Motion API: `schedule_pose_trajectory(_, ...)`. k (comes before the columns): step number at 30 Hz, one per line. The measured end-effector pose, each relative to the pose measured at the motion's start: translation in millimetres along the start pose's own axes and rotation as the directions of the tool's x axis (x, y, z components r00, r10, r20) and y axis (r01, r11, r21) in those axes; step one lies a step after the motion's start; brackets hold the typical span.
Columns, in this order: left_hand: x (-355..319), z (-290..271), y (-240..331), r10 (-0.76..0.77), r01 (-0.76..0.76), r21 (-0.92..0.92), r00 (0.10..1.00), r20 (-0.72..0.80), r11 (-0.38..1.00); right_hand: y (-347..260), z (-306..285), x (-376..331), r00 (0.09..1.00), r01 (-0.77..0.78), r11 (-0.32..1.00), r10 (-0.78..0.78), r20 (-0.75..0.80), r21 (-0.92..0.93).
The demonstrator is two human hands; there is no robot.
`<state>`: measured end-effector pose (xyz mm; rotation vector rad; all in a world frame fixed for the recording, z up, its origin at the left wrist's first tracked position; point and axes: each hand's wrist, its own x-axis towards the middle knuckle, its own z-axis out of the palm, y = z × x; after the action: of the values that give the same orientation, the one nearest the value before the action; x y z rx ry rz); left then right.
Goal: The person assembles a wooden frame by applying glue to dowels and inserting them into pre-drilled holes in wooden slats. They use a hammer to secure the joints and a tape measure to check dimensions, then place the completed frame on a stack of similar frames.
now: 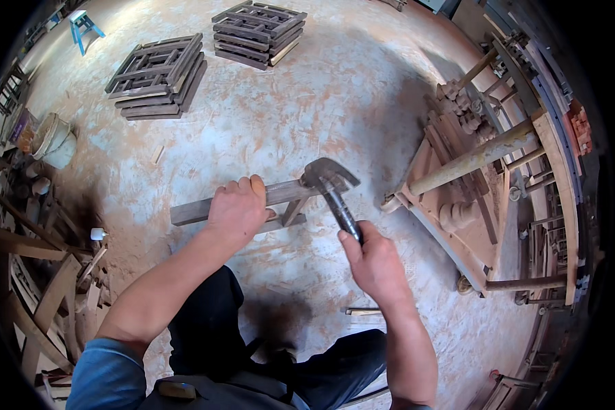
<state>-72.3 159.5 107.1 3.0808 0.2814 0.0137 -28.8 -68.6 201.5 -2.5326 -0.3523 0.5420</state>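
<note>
In the middle of the view, my left hand (pixel 238 213) is wrapped round a dark wooden bar (pixel 191 212) that lies slantwise, its right end higher. A short crosspiece (pixel 294 210) joins this bar to a second, lower wooden bar (pixel 295 221), partly hidden behind my left hand. My right hand (pixel 374 263) grips the dark, shiny handle of a claw hammer (pixel 338 203). The hammer's head is at the right end of the upper bar, its claw pointing right; whether it touches the wood I cannot tell.
Two stacks of dark wooden frames (pixel 158 68) (pixel 258 31) stand on the dusty floor (pixel 253 130) ahead. To the right is a wooden rack (pixel 468 150) holding turned pieces and slats. A white bucket (pixel 55 142) and wood scraps (pixel 92 294) lie left; a blue stool (pixel 83 27) stands farther off.
</note>
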Motion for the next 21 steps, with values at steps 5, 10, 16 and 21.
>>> schedule_pose_trajectory(5,-1.8,4.0,-2.3,-0.001,0.002,0.035,1.0,-0.021,0.999,-25.0,-33.2,-9.5,0.981,0.092,0.993,-0.078,-0.18,0.07)
schedule_pose_trajectory(10,-0.7,-3.5,3.4,0.003,-0.003,0.027,1.0,0.017,1.0,15.1,9.5,11.6,0.998,0.07,0.988,-0.07,0.008,-0.139)
schedule_pose_trajectory(16,-6.3,-0.6,4.6,-0.003,0.002,0.009,0.999,0.047,1.0,-18.3,-25.8,-7.3,1.0,0.021,0.999,-0.022,-0.011,-0.039)
schedule_pose_trajectory(21,-7.0,-7.3,10.2,-0.005,0.006,-0.008,0.993,0.115,1.0,20.6,9.0,4.6,0.999,0.039,0.99,-0.041,-0.01,-0.133)
